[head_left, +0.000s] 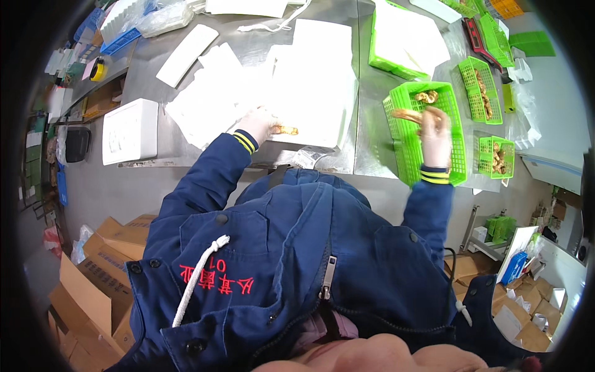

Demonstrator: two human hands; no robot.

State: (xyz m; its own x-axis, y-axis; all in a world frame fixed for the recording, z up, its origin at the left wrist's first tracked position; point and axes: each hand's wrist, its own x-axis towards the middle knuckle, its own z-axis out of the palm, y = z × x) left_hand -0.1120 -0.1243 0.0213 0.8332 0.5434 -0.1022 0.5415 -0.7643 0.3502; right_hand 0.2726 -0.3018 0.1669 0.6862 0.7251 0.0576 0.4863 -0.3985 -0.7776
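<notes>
- While steel table (372, 139) spans the far side, navy jacket (384, 266) with yellow-striped cuffs takes up most of the near side.
- Cartons (93, 294) on floor, near left, flaps open; more at near right.
- White pad (319, 80) on table, mid; white sheets (211, 96) spread just left of it.
- Big basket (401, 146), green, mesh, on table right of white pad, under right hand.
- Far basket (377, 56), green, beyond big basket, topped with white layers (412, 37).
- White box (130, 132) at left end of table.
- Long basket (465, 77) and small basket (508, 161), both green, at right, tan pieces in each.
- Left hand (256, 123) at near left edge of white pad, fingers bent; cannot tell if they pinch or only touch.
- Right hand (436, 133) above big basket, a bit blurred, thumb and fingers pinching long piece.
- Long piece (406, 115), tan, sticks out left from right hand, tip over the basket's left side.
- Short piece (286, 130), tan, at left hand's fingertips, over white pad's near edge; cannot tell if it rests there.
- Curled piece (426, 97), tan, in far part of big basket.
</notes>
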